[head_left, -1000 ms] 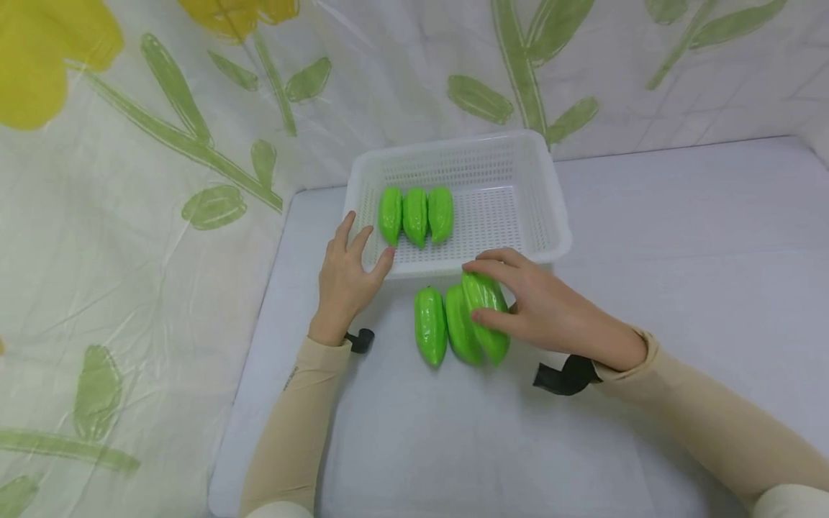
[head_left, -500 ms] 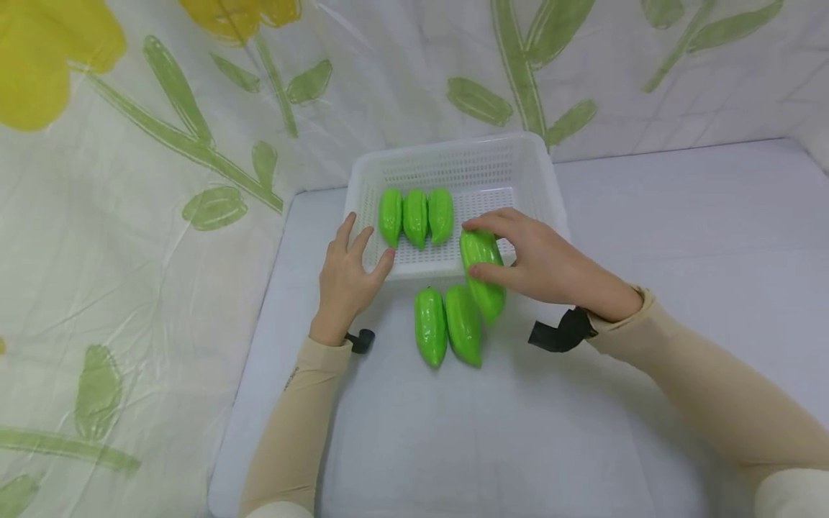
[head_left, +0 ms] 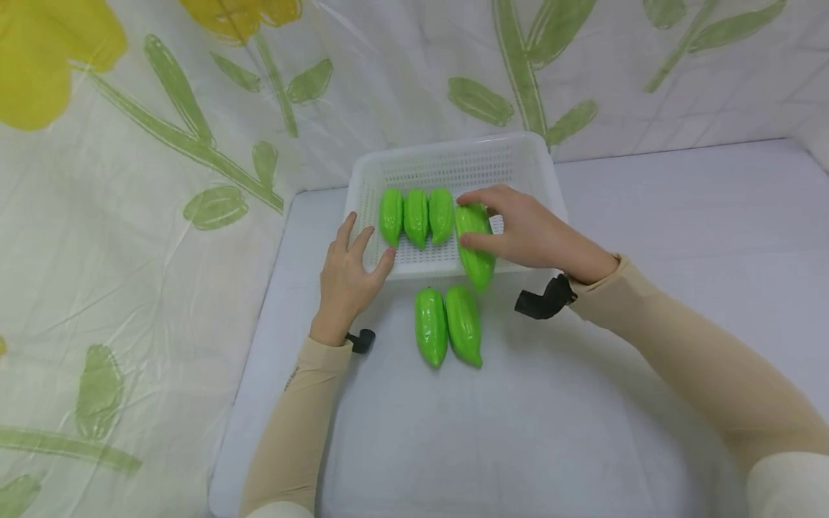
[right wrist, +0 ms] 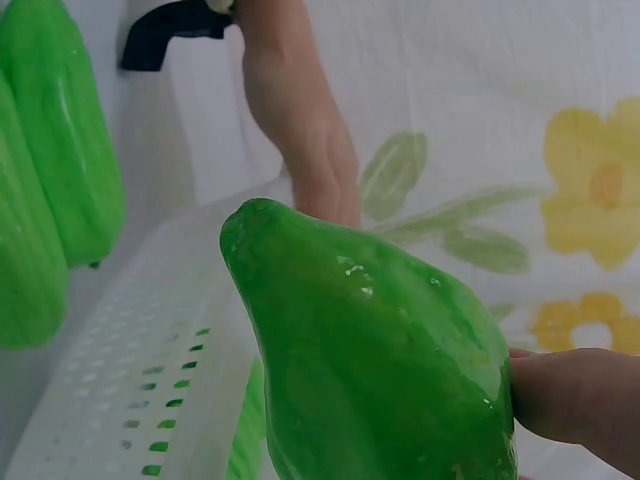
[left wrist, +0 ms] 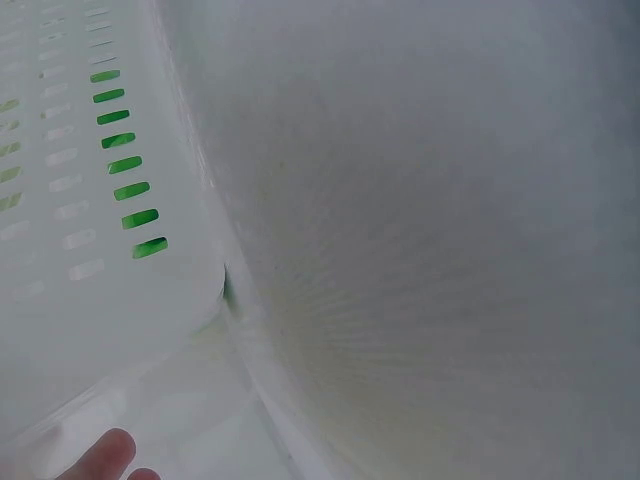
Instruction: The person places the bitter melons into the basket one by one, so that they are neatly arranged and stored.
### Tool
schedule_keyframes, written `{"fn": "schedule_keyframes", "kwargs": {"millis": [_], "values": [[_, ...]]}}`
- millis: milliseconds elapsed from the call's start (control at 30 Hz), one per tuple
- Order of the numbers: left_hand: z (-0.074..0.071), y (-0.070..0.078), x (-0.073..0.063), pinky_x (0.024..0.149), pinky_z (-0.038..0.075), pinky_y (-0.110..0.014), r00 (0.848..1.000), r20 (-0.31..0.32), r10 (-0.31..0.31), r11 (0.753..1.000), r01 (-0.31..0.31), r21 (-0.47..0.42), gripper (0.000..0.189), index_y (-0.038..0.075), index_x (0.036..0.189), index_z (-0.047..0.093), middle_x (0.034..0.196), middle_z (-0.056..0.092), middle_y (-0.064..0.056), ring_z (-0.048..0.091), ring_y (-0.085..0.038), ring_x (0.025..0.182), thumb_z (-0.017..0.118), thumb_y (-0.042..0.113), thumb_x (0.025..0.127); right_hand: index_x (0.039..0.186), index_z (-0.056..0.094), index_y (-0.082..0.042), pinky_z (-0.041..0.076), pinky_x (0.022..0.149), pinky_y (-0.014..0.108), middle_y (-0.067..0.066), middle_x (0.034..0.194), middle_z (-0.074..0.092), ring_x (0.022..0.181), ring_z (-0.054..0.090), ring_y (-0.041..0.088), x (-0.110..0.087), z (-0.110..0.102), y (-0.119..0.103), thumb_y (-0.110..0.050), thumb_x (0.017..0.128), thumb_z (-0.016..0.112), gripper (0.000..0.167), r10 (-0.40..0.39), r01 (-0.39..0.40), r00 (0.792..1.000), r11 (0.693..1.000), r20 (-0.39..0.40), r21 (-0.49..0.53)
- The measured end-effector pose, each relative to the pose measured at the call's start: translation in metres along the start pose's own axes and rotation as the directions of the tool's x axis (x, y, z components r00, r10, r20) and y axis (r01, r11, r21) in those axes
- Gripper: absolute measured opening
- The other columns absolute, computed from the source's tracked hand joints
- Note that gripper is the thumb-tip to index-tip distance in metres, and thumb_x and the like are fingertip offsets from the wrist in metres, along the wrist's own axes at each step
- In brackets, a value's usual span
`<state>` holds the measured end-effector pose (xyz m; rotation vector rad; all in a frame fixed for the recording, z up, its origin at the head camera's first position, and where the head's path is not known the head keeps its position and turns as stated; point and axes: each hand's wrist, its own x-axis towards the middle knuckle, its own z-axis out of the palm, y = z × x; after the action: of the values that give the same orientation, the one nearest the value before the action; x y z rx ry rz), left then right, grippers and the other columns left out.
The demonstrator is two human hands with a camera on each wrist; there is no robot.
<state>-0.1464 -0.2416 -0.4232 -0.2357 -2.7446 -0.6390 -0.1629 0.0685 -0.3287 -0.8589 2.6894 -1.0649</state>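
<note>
The right hand [head_left: 518, 226] pinches one green fruit [head_left: 476, 262] between thumb and fingers, tilted over the front rim of the basket [head_left: 421, 271], its pointed end jutting out on the near side. If lowered here, that end could catch the rim, twisting the fruit loose or shoving the basket. The skin looks glossy, so the pinch might slip. Three fruits [head_left: 416, 218] lie side by side in the basket's left half; coming down too far left could knock them askew. The left hand [head_left: 346, 280], fingers spread and holding nothing, is at the basket's front left corner; I cannot tell whether it touches, so it may not steady a bump. A dropped fruit could hit the two others [head_left: 430, 327] on the table [head_left: 414, 446], just in front of the basket.
</note>
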Motion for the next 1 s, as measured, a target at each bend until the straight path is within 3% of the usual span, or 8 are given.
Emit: {"fn": "schedule_keyframes", "kwargs": {"millis": [200,467,833,1000], "values": [[-0.001,0.000,0.000,0.088,0.056,-0.061,1.000,-0.006,0.006,1.000,-0.006,-0.004,0.069,0.003,0.143,0.061,0.167,0.034,-0.016,0.056,-0.046,0.129,0.055,0.055,0.098,0.152,0.050,-0.004,0.045,0.111,0.053,0.017,0.156,0.050,0.133,0.054,0.037,0.020,-0.006,0.004,-0.032,0.099,0.070,0.063,0.061,-0.060,0.997,0.998,0.041,-0.026],[-0.001,0.000,0.000,0.086,0.056,-0.061,1.000,-0.016,0.015,1.000,-0.015,-0.001,0.069,0.002,0.142,0.062,0.166,0.036,-0.016,0.057,-0.046,0.127,0.055,0.055,0.098,0.155,0.047,-0.006,0.045,0.111,0.054,0.016,0.160,0.047,0.134,0.055,0.042,0.046,-0.015,0.013,-0.037,0.101,0.066,0.065,0.083,-0.078,0.994,0.994,0.073,-0.071],[-0.001,0.000,0.000,0.087,0.056,-0.061,1.000,-0.018,0.023,1.000,-0.023,-0.007,0.069,0.001,0.141,0.062,0.166,0.036,-0.018,0.058,-0.047,0.125,0.056,0.055,0.097,0.155,0.046,-0.007,0.044,0.111,0.053,0.019,0.158,0.047,0.129,0.056,0.037,0.071,-0.018,0.022,-0.039,0.101,0.064,0.066,0.156,-0.147,0.983,0.984,0.093,-0.100],[-0.001,0.000,0.000,0.088,0.056,-0.061,0.999,-0.025,0.027,1.000,-0.028,-0.014,0.070,0.001,0.141,0.062,0.165,0.037,-0.018,0.058,-0.048,0.125,0.055,0.055,0.097,0.156,0.045,-0.008,0.050,0.106,0.048,0.019,0.159,0.045,0.111,0.067,0.032,0.082,-0.017,0.024,-0.037,0.101,0.064,0.065,0.187,-0.177,0.974,0.980,0.124,-0.091]]}}
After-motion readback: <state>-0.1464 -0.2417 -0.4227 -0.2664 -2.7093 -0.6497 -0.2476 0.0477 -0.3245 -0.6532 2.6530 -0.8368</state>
